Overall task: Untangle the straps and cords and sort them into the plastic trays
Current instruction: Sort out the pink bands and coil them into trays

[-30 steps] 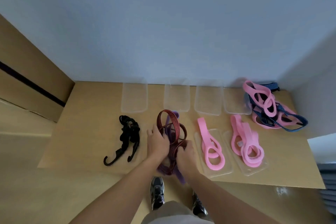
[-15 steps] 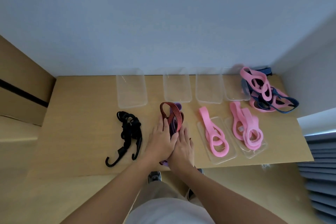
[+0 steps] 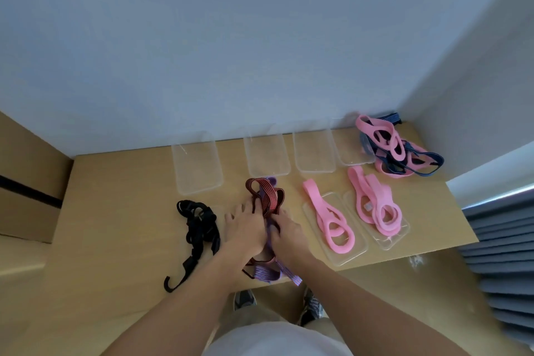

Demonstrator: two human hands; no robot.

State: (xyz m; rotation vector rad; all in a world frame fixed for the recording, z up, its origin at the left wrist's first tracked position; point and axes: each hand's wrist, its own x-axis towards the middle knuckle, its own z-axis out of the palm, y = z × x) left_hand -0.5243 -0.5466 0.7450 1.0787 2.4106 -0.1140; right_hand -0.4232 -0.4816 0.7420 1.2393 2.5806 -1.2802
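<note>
A: Where is the red striped strap (image 3: 265, 196) lying?

B: It is lying in the middle of the table (image 3: 115, 211), near the front edge, bunched up with a purple strap (image 3: 267, 273). The bunch is running long-ways from the front edge toward the back edge.

A: What are the hands doing?

B: The left hand (image 3: 245, 230) is pressing on the bunch's left side, fingers straight and spread. The right hand (image 3: 289, 235) is touching the right side. Its fingers are dipping down by the purple strap, and I cannot tell if they are pinching it.

A: Which hand is nearer?

B: Both are sitting right on it. The red loops are poking out past the fingertips, toward the back. I am guessing the pulling apart is going to go front to back.

A: What are the trays holding?

B: Four back trays (image 3: 196, 165) are holding nothing. Two front trays (image 3: 355, 254) are holding pink bands (image 3: 329, 220). A black hook cord (image 3: 199, 228) is lying left of the hands. A tangled pile (image 3: 398, 150) is sitting in the back right corner.
</note>
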